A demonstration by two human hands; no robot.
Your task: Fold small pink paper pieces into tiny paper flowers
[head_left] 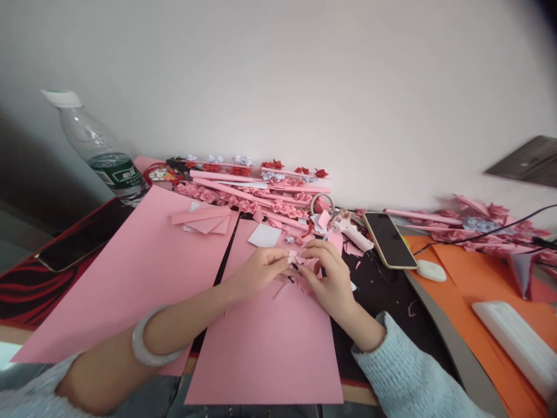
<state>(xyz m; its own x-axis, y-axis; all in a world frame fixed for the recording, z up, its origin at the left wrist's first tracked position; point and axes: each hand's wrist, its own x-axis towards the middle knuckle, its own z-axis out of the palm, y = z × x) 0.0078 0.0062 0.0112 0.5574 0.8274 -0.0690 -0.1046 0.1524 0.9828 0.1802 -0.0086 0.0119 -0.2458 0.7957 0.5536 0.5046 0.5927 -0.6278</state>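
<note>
My left hand (263, 270) and my right hand (328, 276) meet over a pink paper sheet (270, 360). Between their fingertips they pinch a small folded pink paper piece (294, 257). Its far side is partly covered by my fingers. A thin pink paper strip (279, 291) shows just below my left fingers. Beyond my left hand lies a white paper square (264, 235). A pile of folded pink paper (209, 220) rests farther left on a second pink sheet (143, 278).
A water bottle (108, 151) stands at the back left near a dark phone (82, 238). Paper flowers (243, 203) line the wall. On the right are a glue gun (352, 230), a phone (389, 241), a white case (431, 270), orange paper (461, 290) and a keyboard (513, 342).
</note>
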